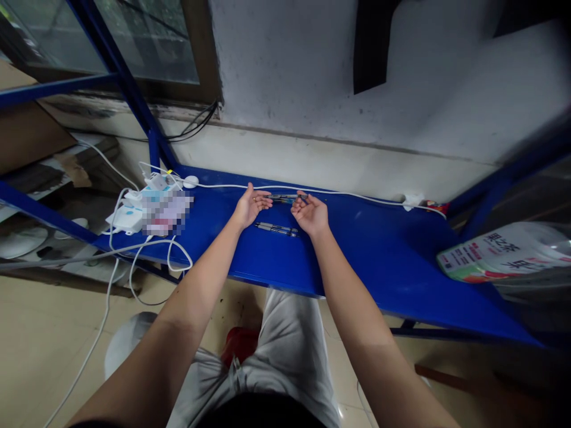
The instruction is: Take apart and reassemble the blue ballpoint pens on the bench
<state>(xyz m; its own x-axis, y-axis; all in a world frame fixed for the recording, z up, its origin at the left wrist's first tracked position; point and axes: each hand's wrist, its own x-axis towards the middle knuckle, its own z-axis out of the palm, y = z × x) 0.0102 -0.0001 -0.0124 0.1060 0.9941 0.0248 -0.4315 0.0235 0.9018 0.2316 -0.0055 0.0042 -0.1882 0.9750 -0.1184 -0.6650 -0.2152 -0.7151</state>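
head view: white power strips (131, 219) crowd the left end of the blue shelf (379, 249), then there's the left hand (250, 207), fingers loosely curled by one end of a raised pen (285, 197), can't tell if gripping. another pen (276, 229) lies nearer the body. right hand (312, 214) pinches the raised pen's other end, big bottle (499, 252) far right.

Left forearm (196, 297) and right forearm (357, 291) bare, extended near to far, converging. Left hand (248, 208): palm turned rightward, thumb pointing far, fingers half curled. Right hand (312, 214): fingers bent inward, thumb and fingertips apparently pinched, too small to be sure. Hands apart, roughly level.
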